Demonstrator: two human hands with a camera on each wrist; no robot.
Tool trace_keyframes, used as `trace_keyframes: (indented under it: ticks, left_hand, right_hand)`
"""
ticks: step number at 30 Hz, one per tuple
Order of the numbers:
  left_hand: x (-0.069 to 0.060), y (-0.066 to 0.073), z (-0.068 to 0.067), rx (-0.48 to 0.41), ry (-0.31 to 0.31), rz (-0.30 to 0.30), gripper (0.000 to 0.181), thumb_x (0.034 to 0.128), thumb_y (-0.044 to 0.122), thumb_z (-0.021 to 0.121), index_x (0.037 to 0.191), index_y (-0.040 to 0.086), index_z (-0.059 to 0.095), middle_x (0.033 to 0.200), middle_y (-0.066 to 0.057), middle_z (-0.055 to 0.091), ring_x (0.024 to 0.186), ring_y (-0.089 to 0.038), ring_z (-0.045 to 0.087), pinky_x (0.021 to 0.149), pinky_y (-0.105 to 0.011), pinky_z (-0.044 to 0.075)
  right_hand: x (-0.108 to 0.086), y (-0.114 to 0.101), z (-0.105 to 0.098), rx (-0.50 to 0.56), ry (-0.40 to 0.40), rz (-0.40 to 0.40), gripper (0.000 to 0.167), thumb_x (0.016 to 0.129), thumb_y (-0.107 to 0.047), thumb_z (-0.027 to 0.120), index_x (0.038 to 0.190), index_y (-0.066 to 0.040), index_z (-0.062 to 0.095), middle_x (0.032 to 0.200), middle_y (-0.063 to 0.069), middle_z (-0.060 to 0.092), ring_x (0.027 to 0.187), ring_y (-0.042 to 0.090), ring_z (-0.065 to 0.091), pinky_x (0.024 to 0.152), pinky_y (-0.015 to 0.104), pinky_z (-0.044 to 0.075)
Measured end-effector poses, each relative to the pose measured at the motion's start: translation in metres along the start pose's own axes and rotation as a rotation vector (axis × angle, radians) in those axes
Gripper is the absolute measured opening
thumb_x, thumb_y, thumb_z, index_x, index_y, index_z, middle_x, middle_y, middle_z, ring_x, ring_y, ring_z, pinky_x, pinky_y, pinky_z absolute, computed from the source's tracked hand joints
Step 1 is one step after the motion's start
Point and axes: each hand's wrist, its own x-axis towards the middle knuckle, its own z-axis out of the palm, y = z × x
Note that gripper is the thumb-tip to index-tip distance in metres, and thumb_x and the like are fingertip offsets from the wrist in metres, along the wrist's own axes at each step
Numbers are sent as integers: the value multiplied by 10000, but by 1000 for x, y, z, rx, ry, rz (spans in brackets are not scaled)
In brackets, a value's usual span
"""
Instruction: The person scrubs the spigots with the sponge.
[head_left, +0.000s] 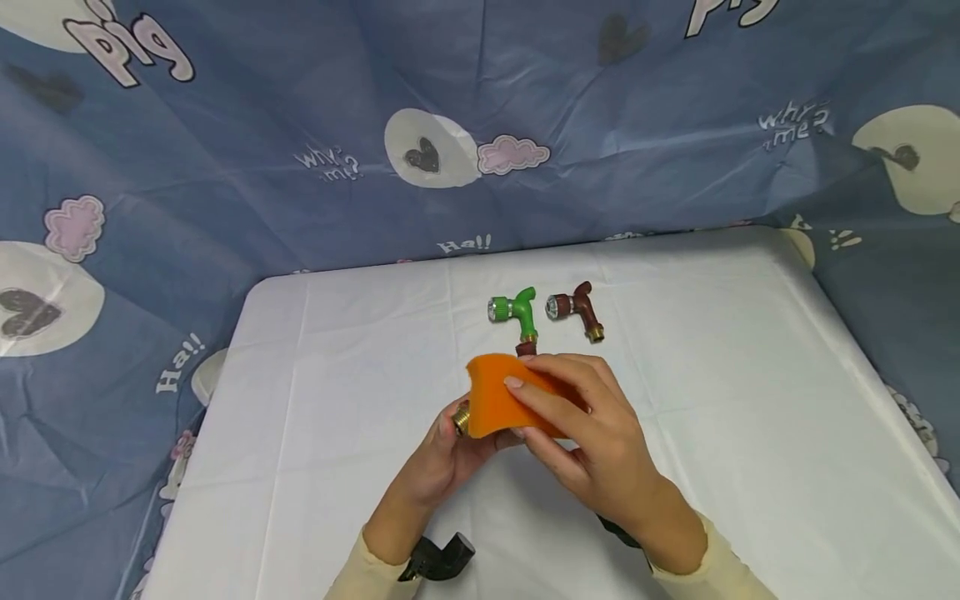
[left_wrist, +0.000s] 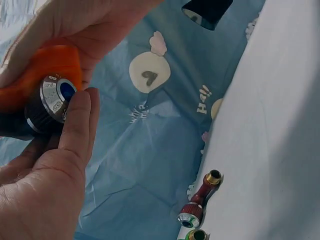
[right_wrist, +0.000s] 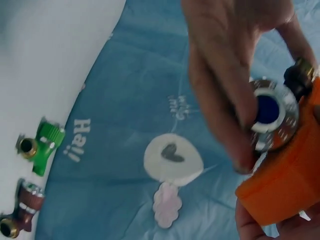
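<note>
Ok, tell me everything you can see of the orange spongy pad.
The orange spongy pad looks thick and soft, with a concave end in the head view. Held above the white-covered table by the right hand, it bends against a dark tap with a blue-centred dial, which the left hand holds.

- Looks like a makeshift tabletop recording corner; home or studio, can't tell from here.
- Worktop (head_left: 360, 358) draped in white cloth (head_left: 750, 392), fold creases showing.
- Blue printed fabric (head_left: 262, 108) behind it and along both sides, wrinkled like a hung sheet.
- Prints are playful, bedding-like: grey hearts (head_left: 423, 156), pink clouds (head_left: 513, 156), "Ha!!" lettering (head_left: 465, 244).
- Black wrist camera (head_left: 442, 562) by the left cuff (head_left: 371, 575); hence the recording-spot label.
</note>
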Motion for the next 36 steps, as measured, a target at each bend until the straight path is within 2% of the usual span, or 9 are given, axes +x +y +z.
trace_keyframes:
  ticks: [5, 8, 15, 21, 26, 28, 31, 33, 36]
  left_hand:
    - [1, 0, -3, -8, -50, 10, 790, 1069, 646, 391, 1625, 86, 357, 1543, -65, 506, 1307, -221, 588, 1117, -414, 470]
    - [2, 0, -3, -21, -47, 13, 799, 1062, 652, 410, 1622, 85, 367, 1567, -88, 477, 1335, -264, 575, 1114, -417, 471]
    - [9, 4, -3, -16, -112, 34, 828, 1088, 637, 328, 1657, 43, 234, 1538, -240, 473, 1364, -476, 523, 1145, -598, 387]
    - [8, 6, -4, -12, -125, 38, 854, 1086, 638, 327, 1652, 9, 214, 1545, -231, 476, 1381, -488, 500, 1165, -589, 368]
    - [5, 5, -5, -11, -116, 50, 854, 1092, 626, 326, 1634, -28, 234, 1538, -224, 484, 1380, -486, 502, 1171, -579, 363]
    - [4, 5, -6, -7, -100, 47, 844, 1092, 621, 337, 1630, -24, 259, 1538, -213, 490, 1375, -455, 521, 1166, -557, 381]
    - [2, 4, -6, -1, -69, 40, 794, 1090, 611, 371, 1619, 20, 340, 1529, -154, 516, 1348, -349, 567, 1138, -479, 440]
    - [2, 4, -5, 3, -54, 37, 759, 1088, 605, 387, 1608, 52, 385, 1525, -116, 522, 1316, -272, 586, 1109, -413, 476]
    - [1, 4, -4, 34, -45, 39, 738, 1094, 597, 373, 1614, 73, 389, 1558, -87, 498, 1339, -225, 562, 1120, -380, 462]
  right_hand:
    - [-6, 12, -9, -35, 8, 59, 347, 1052, -323, 665, 1206, -28, 762, 1279, 212, 653, 1114, 400, 586, 1053, 248, 456]
    - [-9, 20, -15, -63, 10, 80, 360, 1048, -331, 669, 1200, -19, 767, 1286, 213, 653, 1117, 404, 584, 1051, 231, 453]
    - [-17, 32, -25, -121, 25, 126, 389, 1043, -353, 674, 1205, -10, 763, 1293, 210, 658, 1110, 397, 590, 1038, 202, 454]
    - [-22, 37, -33, -148, 50, 147, 408, 1034, -373, 684, 1189, -5, 768, 1272, 221, 666, 1099, 396, 593, 1016, 170, 468]
    - [-23, 28, -39, -143, 89, 174, 453, 1029, -405, 681, 1158, 20, 769, 1220, 243, 671, 1084, 369, 598, 986, 151, 483]
    - [-21, 20, -39, -134, 119, 153, 456, 1028, -397, 683, 1142, 36, 768, 1188, 258, 672, 1066, 358, 601, 975, 152, 491]
    - [-18, 6, -36, -110, 162, 69, 434, 1028, -362, 691, 1122, 55, 764, 1142, 287, 670, 1030, 366, 604, 971, 170, 496]
    - [-16, -2, -32, -86, 160, 7, 404, 1033, -334, 690, 1126, 54, 758, 1134, 293, 665, 1026, 374, 602, 989, 196, 493]
    - [-14, -9, -24, -55, 114, -70, 363, 1040, -296, 681, 1167, 41, 734, 1151, 281, 660, 1036, 386, 595, 1037, 249, 478]
